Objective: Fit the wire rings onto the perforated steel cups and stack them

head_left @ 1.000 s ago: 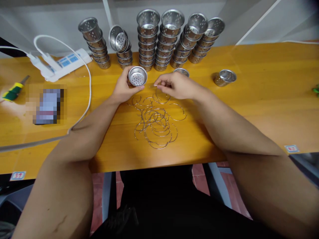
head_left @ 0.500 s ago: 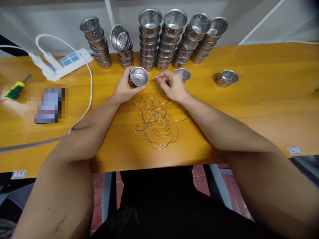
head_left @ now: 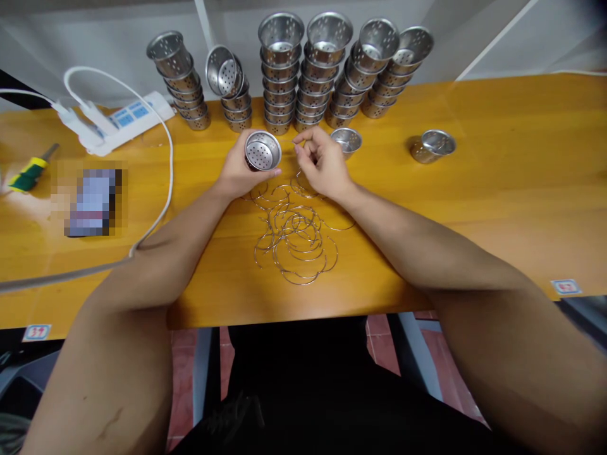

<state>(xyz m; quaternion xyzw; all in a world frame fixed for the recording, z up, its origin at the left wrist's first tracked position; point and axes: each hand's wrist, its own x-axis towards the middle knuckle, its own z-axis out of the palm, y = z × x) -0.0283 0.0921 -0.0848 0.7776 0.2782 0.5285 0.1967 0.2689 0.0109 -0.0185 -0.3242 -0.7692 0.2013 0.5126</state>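
Note:
My left hand [head_left: 237,169] holds a small perforated metal cup [head_left: 262,150], its mouth tilted toward me. My right hand [head_left: 322,163] is just right of the cup, fingers pinched on a thin wire ring [head_left: 298,146] whose end points at the cup's rim. Below both hands a tangled pile of wire rings [head_left: 296,235] lies on the orange table [head_left: 474,189]. A single cup [head_left: 346,139] stands just behind my right hand.
Several stacks of perforated cups [head_left: 303,76] line the table's back edge. One cup [head_left: 432,146] lies on its side at the right. A white power strip [head_left: 121,120] with cable, a yellow-green screwdriver [head_left: 28,172] and a blurred object [head_left: 90,199] sit at the left.
My right hand has moved left toward the cup, bringing the wire ring up to its rim. My left hand has tilted the cup slightly.

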